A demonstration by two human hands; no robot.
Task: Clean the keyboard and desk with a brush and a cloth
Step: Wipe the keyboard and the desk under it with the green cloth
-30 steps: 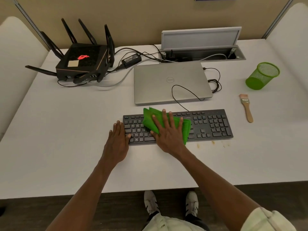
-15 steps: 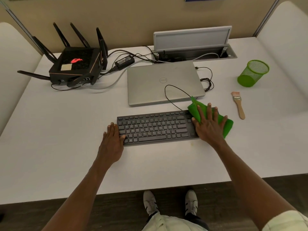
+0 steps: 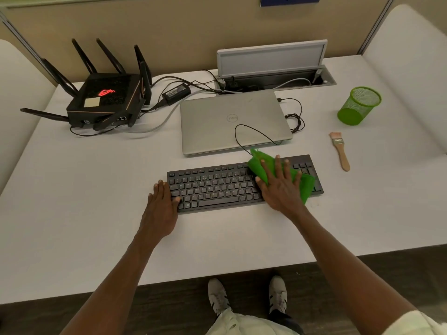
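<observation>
R hand (image 3: 280,187) flat, fingers spread, pressing cloth (image 3: 306,187) on keyboard (image 3: 212,187) right end (bare desk (image 3: 84,189) beyond); L hand (image 3: 160,206) flat at left edge.

Even, warm overhead indoor light with soft, faint shadows and no harsh glare; the picture is slightly soft, and wide-angle distortion bends the edges.

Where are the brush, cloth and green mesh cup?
brush (image 3: 343,158), head view, on its wooden handle.
cloth (image 3: 257,165), head view, on the bare fold left of the fingers.
green mesh cup (image 3: 355,110), head view, on its side wall.
</observation>
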